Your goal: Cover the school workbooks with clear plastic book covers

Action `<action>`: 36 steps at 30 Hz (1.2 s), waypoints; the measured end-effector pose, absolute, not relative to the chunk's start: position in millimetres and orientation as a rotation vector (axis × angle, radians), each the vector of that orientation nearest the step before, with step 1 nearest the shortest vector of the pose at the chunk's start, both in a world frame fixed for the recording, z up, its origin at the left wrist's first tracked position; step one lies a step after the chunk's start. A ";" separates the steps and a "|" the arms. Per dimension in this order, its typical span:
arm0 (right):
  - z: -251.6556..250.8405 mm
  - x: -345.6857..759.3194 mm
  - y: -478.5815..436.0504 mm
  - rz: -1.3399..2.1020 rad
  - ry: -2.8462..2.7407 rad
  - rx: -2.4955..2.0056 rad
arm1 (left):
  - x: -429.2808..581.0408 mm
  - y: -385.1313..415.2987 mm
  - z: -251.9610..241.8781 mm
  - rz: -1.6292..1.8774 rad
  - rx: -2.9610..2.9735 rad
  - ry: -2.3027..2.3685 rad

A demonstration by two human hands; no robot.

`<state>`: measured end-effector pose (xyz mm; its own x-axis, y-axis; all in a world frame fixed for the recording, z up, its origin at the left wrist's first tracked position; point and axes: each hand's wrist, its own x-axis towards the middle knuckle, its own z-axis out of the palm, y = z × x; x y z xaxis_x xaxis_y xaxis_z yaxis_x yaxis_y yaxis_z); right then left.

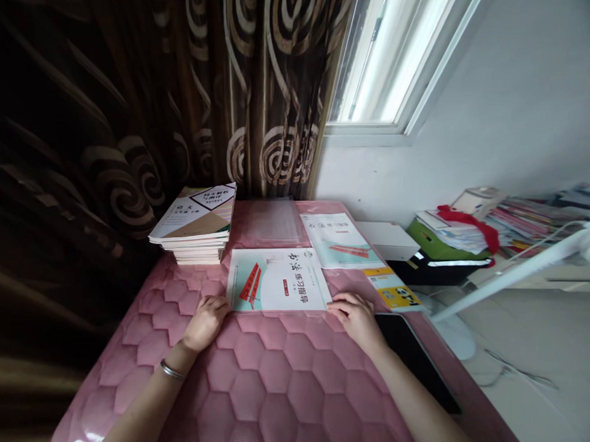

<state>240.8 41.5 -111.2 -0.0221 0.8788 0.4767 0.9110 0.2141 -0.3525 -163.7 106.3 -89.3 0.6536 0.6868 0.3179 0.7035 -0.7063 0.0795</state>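
A calligraphy workbook [275,280], with a pale cover, dark Chinese characters and a red design, lies sideways on the pink padded table cover [267,378]. My left hand [208,321] is closed at its near left corner, fingers curled with the tips partly hidden. At the near right corner, my right hand [354,315] pinches the edge between thumb and fingers. Behind it, clear plastic sheets [270,221] lie flat. A second booklet [335,241] of similar design is just beyond the right side.
A stack of books [194,219] stands at the back left by the curtain [269,85]. To the right are a yellow-and-white booklet [393,290], a black tablet-like panel [416,359], a white box [386,240] and a white lamp stand [512,273]. Piled papers [534,220] sit farther right.
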 end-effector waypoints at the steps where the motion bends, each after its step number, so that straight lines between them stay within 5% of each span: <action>1: -112.7 241.9 42.4 -0.037 -1.860 -1.627 | -163.8 106.1 -89.0 -0.509 -2.819 -1.191; 11: -115.8 245.0 45.2 0.103 -1.783 -1.500 | -164.0 107.3 -91.4 -0.588 -2.857 -1.255; 21: -119.8 246.1 46.5 0.148 -1.761 -1.496 | -166.0 113.1 -95.1 -1.033 -2.857 -1.377; 29: -90.4 260.6 61.1 0.391 -1.786 -1.619 | -146.8 100.2 -66.1 -0.857 -2.811 -1.588; 36: -46.6 222.3 135.3 0.122 -2.021 -1.888 | -70.6 73.3 -60.0 -0.798 -2.989 -1.655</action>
<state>222.3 135.3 -46.6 -0.0330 0.9775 0.2086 0.9454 0.0982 -0.3107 -70.6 73.3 -60.0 0.4698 0.8585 0.2055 0.6954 -0.5033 0.5129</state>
